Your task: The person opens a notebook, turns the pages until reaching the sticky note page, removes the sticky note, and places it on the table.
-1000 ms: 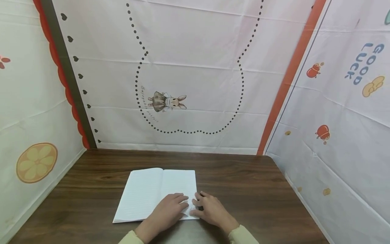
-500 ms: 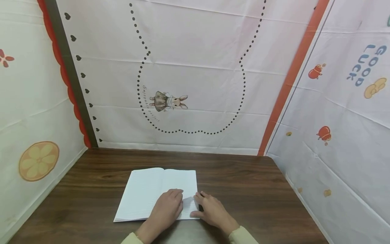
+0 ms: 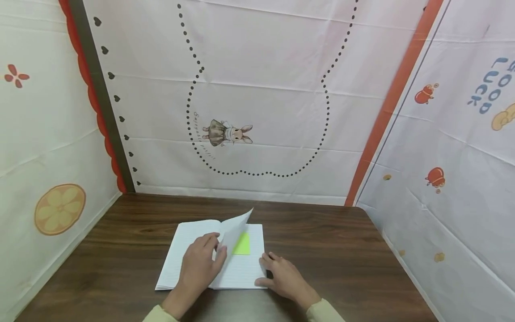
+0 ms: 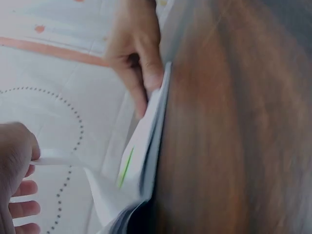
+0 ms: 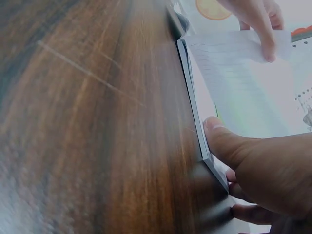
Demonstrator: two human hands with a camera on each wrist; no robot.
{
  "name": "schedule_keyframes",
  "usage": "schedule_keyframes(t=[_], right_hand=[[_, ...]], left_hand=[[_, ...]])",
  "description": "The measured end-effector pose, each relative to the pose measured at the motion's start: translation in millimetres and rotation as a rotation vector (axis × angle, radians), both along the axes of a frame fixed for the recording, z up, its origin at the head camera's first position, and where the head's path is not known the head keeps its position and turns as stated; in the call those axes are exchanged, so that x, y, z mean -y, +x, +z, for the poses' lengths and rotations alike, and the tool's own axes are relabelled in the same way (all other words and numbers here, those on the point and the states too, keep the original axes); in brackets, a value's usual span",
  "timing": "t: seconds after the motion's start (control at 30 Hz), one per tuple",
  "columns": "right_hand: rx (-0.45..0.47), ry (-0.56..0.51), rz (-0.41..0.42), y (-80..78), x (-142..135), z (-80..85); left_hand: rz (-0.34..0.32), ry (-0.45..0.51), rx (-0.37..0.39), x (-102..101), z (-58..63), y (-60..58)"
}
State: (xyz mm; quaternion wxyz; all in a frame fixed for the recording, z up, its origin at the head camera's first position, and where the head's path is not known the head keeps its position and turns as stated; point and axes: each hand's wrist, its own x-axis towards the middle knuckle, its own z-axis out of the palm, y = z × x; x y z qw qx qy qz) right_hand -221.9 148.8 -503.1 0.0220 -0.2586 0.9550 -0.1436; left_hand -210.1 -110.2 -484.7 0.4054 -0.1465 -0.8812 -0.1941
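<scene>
An open lined notebook lies on the wooden table. My left hand pinches one lifted page between thumb and fingers, and the page stands up at a slant over the right side. Beneath it, a bright yellow-green sticky note shows on the right-hand page, partly covered. In the left wrist view the sticky note appears as a thin green strip. At the notebook's right edge, my right hand holds the lower corner, with the thumb on top and fingers at the side.
The dark wooden table extends on both sides of the notebook. White printed cloth hangs behind it, and similar sheets border the left and right.
My left hand has moved left, lifting the page from the right side and turning it leftward. The sticky note has come into view. My right hand stays at the notebook's right edge.
</scene>
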Motion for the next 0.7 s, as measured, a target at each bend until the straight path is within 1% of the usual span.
schedule_keyframes(t=[0.1, 0.17, 0.23, 0.3, 0.4, 0.6, 0.7], right_hand=[[0.011, -0.011, -0.005, 0.2, -1, -1.2], [0.022, -0.015, -0.009, 0.9, -1, -2.0], [0.032, -0.017, -0.015, 1.9, -2, -2.0], [0.033, -0.016, -0.021, 2.4, -2, -2.3], [0.028, -0.018, -0.022, 3.3, -3, -1.3], [0.026, -0.015, -0.02, 2.7, -2, -0.8], [0.026, -0.007, -0.024, 1.5, -1, -0.6]], left_hand=[[0.021, -0.025, -0.058, 14, 3.3, 1.0], [0.035, -0.052, -0.088, 24, 3.3, 2.4], [0.052, -0.082, -0.099, 34, 2.8, 4.7], [0.068, -0.104, -0.089, 44, 1.7, 7.5], [0.101, -0.127, -0.027, 56, -1.4, 14.0], [0.191, -0.176, 0.166, 72, -8.3, 28.4], [0.214, -0.179, 0.22, 79, -13.5, 32.0]])
